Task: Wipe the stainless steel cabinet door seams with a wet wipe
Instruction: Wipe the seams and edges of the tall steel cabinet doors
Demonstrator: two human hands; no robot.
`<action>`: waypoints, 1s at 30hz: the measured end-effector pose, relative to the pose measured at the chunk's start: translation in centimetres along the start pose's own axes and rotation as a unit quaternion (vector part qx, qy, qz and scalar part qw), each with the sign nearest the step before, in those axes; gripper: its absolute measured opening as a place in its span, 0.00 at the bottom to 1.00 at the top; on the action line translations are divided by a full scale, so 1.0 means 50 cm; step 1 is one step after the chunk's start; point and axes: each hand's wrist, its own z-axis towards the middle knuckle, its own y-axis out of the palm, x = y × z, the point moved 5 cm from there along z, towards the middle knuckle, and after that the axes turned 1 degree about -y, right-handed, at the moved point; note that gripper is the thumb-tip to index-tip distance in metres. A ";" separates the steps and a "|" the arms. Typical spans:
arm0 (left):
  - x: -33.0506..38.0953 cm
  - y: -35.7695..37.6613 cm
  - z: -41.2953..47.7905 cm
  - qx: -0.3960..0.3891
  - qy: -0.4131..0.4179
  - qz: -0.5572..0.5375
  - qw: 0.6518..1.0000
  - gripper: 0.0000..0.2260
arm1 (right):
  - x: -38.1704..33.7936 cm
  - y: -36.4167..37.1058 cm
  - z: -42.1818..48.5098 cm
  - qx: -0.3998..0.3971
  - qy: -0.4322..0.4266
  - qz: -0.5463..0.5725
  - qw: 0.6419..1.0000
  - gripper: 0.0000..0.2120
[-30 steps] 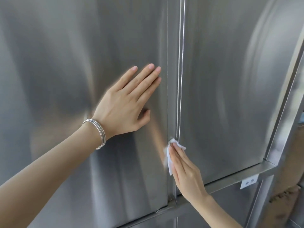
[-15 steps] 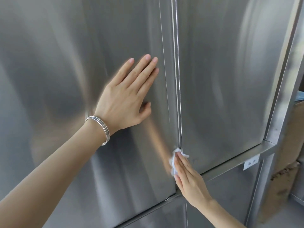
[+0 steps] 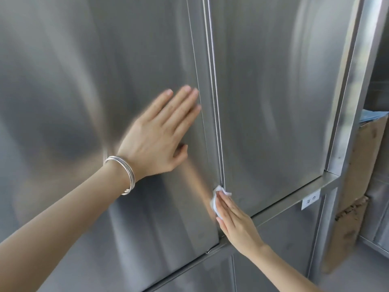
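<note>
Brushed stainless steel cabinet doors (image 3: 273, 102) fill the wall, the left hand (image 3: 156, 142) braced flat, fingers straight, at 9 o'clock of the vertical seam (image 3: 215, 102) while the right hand (image 3: 236, 224) pins a small white wet wipe (image 3: 214, 199) low on it with straight fingers, wanting firm, slow pressure.

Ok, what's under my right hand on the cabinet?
A white wet wipe, pressed by the right hand against the vertical door seam. Only its top and left edges show; the hand covers the rest.

white label (image 3: 311, 200) | on cabinet rail (image 3: 284, 204) | 2 printed characters | too small to read
</note>
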 end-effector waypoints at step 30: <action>0.251 0.080 0.096 0.019 0.107 -0.196 0.975 0.17 | 0.168 -0.106 -0.221 -0.140 0.496 0.397 0.759 0.21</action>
